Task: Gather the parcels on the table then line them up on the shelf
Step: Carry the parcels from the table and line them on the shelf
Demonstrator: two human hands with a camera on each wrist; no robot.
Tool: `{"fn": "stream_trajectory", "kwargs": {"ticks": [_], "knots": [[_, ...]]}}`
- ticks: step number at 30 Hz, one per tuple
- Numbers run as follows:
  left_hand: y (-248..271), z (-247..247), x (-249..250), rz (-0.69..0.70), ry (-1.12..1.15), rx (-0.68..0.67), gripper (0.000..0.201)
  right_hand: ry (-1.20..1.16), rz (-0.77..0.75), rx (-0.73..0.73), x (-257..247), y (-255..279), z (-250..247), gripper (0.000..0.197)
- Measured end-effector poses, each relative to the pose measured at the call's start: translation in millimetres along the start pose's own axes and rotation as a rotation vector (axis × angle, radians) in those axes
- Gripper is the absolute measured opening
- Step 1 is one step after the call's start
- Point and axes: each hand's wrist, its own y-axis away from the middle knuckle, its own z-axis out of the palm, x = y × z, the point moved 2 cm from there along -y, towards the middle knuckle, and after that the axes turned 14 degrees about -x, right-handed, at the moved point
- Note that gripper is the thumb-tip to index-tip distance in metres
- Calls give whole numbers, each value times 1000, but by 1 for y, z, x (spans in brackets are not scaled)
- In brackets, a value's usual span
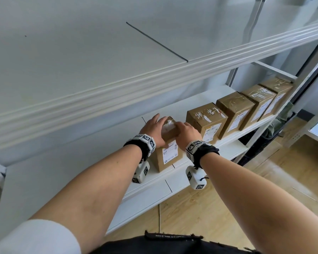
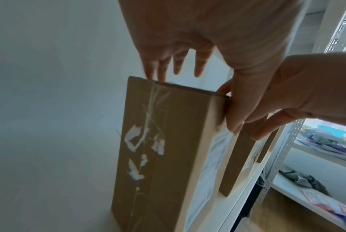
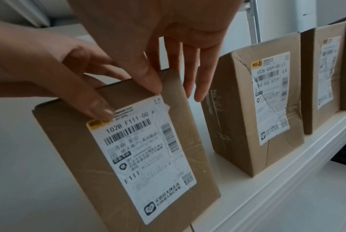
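A white metal shelf (image 1: pixel 174 114) runs along a pale wall, with a deeper white shelf board above it and a wooden floor (image 1: pixel 218 204) below. Four brown parcels stand in a row on it — the nearest of them (image 1: pixel 206 121) just right of the hands, then a second (image 1: pixel 235 112), a third (image 1: pixel 259 103) and a fourth (image 1: pixel 275 92) by the end upright. Their labelled faces sit close to the front lip of the shelf.

A fifth parcel (image 1: pixel 168 153) stands upright at the left end of the row, apart from its neighbour by a narrow gap, its shipping label (image 3: pixel 146 157) facing outward. The left hand (image 1: pixel 154 129) holds its top from the left side, thumb over the front top edge and fingers (image 2: pixel 158 69) reaching past the back edge. The right hand (image 1: pixel 186 133) holds the top from the right, thumb pressed on the front corner above the label, its fingers (image 3: pixel 199 75) hanging straight down into the gap beside the nearest boxed neighbour.

To the left of the held parcel the shelf board lies bare, open toward the wall.
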Motion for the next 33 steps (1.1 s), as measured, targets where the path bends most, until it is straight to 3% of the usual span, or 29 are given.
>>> {"fn": "stream_trajectory", "kwargs": {"ticks": [4,8,14,18,21,28,33], "knots": [[5,7,-9,-166,50,-11,120,38,-6,18,3,-2,5,47],[-1,5,0,-125,78,-4,119,48,20,65,10,-3,1,43],[-15,7,25,-57,44,-4,117,243,39,164,30,2,-7,39],[-21,11,35,-57,28,20,117,197,42,179,41,4,-8,46],[-16,11,35,-79,29,60,128,160,9,155,42,5,-5,55],[15,15,11,-185,111,58,143,253,-18,211,20,13,-3,77],[56,18,-20,-235,124,102,134,309,-38,195,-19,33,9,66]]}}
